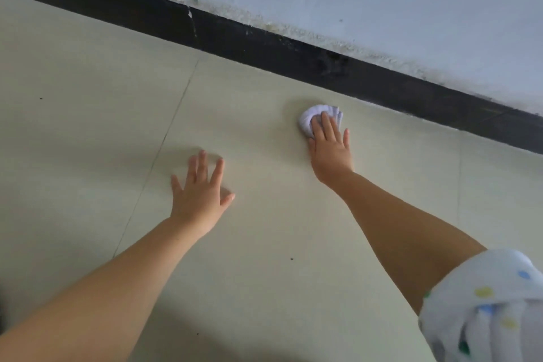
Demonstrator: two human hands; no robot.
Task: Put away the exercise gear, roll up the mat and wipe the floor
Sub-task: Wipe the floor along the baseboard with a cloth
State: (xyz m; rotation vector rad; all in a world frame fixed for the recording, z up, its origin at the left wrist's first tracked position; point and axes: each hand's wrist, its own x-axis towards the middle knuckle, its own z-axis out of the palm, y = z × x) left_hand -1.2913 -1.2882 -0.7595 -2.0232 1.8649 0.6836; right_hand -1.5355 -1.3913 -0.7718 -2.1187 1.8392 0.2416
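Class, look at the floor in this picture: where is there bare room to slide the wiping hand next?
Bare floor lies left of the left hand, and between both hands. It is tightest where the right hand presses the cloth near the dark skirting.

White cloth on the tiled floor — near the wall's dark baseboard.

The cloth [314, 117] is a small, bunched white wad with folds showing along its far edge, lying on the pale cream floor [264, 244] just short of the black baseboard. Its near half is hidden under straight fingers — only the rounded far part shows. The floor is matte, crossed by thin grout lines, with a few dark specks.
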